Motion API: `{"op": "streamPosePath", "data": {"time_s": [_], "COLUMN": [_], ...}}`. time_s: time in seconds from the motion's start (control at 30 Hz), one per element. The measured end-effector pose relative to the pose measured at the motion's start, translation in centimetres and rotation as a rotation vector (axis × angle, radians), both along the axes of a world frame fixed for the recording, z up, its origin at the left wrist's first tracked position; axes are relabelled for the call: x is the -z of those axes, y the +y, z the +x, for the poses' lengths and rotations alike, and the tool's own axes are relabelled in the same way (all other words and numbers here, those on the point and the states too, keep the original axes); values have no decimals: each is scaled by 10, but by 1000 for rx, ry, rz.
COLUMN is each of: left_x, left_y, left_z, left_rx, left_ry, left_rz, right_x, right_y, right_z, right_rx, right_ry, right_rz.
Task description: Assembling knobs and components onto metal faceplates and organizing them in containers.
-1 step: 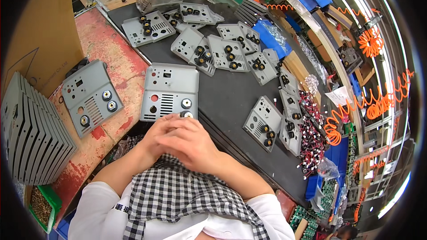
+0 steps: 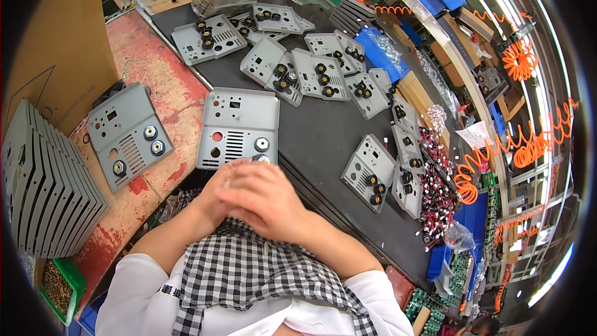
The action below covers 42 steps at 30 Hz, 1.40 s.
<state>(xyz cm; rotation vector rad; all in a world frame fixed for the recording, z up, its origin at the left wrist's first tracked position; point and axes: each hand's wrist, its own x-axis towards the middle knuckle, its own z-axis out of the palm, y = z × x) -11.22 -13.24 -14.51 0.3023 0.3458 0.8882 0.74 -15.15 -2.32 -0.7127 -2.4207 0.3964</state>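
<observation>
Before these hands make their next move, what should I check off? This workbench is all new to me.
1. Grey slotted metal panel in front of the person: ok.
2. Farther round black-and-silver fitting seated on it and uncovered: ok; tightness: cannot tell.
3. Nearer round black-and-silver fitting in full view: not ok, partly hidden by the hands.
4. Left fingers and right fingers free of any part: cannot tell; they overlap at the panel's near edge.
5. Second grey metal panel, at left, apart from the hands: ok.

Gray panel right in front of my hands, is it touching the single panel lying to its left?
Apart: the head view shows a strip of red, worn bench top between the front panel and the left panel.
</observation>
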Motion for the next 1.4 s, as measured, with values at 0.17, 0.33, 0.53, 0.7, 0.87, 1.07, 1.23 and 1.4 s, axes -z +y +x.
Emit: {"op": "streamPosePath", "data": {"time_s": [0.17, 0.33, 0.53, 0.7, 0.87, 1.07, 1.23, 1.4], "left_x": [-2, -23, -8, 21, 69, 77, 64, 28], "left_y": [6, -1, -13, -37, -12, 3, -3, -19], "left_z": [-6, -11, -33, -52, -41, -30, -31, -42], "left_rx": [-83, -145, -210, -163, -208, -182, -119, -127], "left_ry": [-268, -177, -61, 30, 3, -248, -235, -315], "left_rz": [-50, -120, -115, -193, -482, -341, -273, -201], "right_x": [21, 11, 16, 33, 71, 64, 66, 60], "right_y": [39, 36, 38, 58, 70, 67, 68, 67], "right_z": [50, 18, -4, -19, -10, 7, 13, 8], "right_rx": [486, 305, 283, 321, 407, 316, 295, 263], "right_ry": [89, -37, -111, -67, -123, -169, -156, -234], "right_rz": [-614, -284, -143, -309, -528, -606, -624, -568]}}
